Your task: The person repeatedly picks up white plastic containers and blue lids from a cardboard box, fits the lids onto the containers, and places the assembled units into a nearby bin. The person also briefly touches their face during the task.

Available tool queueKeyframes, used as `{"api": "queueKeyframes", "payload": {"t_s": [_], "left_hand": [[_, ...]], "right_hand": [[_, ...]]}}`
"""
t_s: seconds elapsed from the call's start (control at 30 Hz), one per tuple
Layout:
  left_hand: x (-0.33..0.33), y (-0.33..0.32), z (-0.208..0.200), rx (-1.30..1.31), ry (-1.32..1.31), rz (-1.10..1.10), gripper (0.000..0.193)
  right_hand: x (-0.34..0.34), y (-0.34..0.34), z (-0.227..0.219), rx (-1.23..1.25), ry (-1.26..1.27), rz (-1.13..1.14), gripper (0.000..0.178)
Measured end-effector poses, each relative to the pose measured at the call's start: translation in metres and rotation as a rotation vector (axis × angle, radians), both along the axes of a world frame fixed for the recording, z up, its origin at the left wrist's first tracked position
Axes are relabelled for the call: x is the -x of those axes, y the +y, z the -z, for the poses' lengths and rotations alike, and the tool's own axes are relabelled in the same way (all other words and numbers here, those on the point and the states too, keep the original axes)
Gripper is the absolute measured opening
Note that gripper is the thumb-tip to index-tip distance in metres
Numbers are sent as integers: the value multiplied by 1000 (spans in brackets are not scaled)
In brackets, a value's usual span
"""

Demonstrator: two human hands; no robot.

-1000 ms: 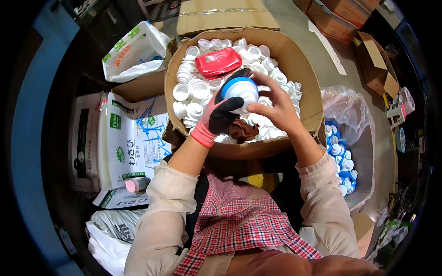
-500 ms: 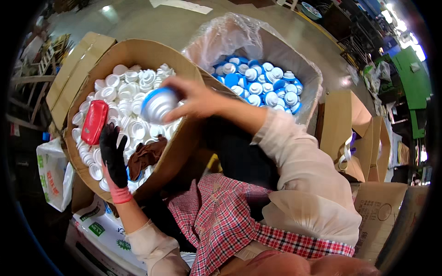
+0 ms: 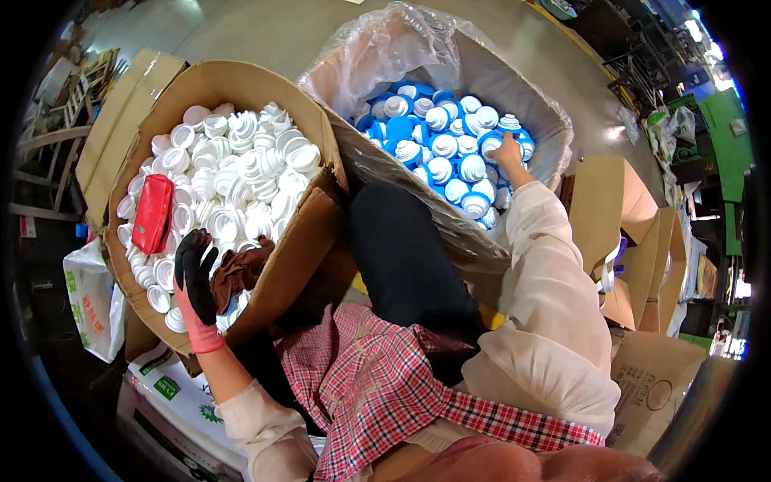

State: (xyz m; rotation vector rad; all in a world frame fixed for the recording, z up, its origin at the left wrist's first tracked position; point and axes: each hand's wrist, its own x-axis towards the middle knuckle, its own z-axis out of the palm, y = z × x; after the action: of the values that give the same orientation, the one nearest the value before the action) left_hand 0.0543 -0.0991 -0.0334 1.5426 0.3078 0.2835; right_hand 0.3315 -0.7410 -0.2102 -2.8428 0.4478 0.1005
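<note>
My left hand (image 3: 195, 271), in a black and pink glove, is held up over the near left part of a cardboard box (image 3: 325, 221) of white plastic caps (image 3: 233, 173). Its fingers are stretched out and nothing shows in them. Beside it lie a crumpled brown cloth (image 3: 241, 273) and a red pouch (image 3: 152, 214). My bare right hand (image 3: 509, 153) reaches into the right side of a plastic-lined box (image 3: 554, 120) of blue-and-white caps (image 3: 440, 146). Thumb and fingers are at the edge of one blue-and-white cap (image 3: 488, 142), seemingly gripping it; the fingertips are partly hidden.
Open cardboard cartons (image 3: 598, 205) stand to the right of the lined box. A white plastic bag (image 3: 90, 297) hangs at the left, above a printed white sack (image 3: 173, 394). My black-clad knee (image 3: 397, 233) sits between the two boxes.
My right hand has swung right with a blue-and-white cap, from above the white caps into the lined box. My left hand has hardly moved.
</note>
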Motion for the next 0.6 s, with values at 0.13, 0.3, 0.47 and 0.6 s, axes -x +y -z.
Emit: {"api": "queueKeyframes", "payload": {"t_s": [0.13, 0.3, 0.47, 0.6], "left_hand": [[-1, 6, -1, 18, 3, -52, 40], [10, 37, 11, 80, -96, -189, 38], [20, 55, -6, -3, -278, -306, 32], [35, 64, -23, 69, -276, -394, 32]], "right_hand": [[-4, -26, 22, 39, 91, -79, 83], [-25, -9, 11, 117, -203, -266, 69], [-24, 197, -113, -329, -213, -797, 29], [65, 392, -183, -574, -130, -1377, 23]]}}
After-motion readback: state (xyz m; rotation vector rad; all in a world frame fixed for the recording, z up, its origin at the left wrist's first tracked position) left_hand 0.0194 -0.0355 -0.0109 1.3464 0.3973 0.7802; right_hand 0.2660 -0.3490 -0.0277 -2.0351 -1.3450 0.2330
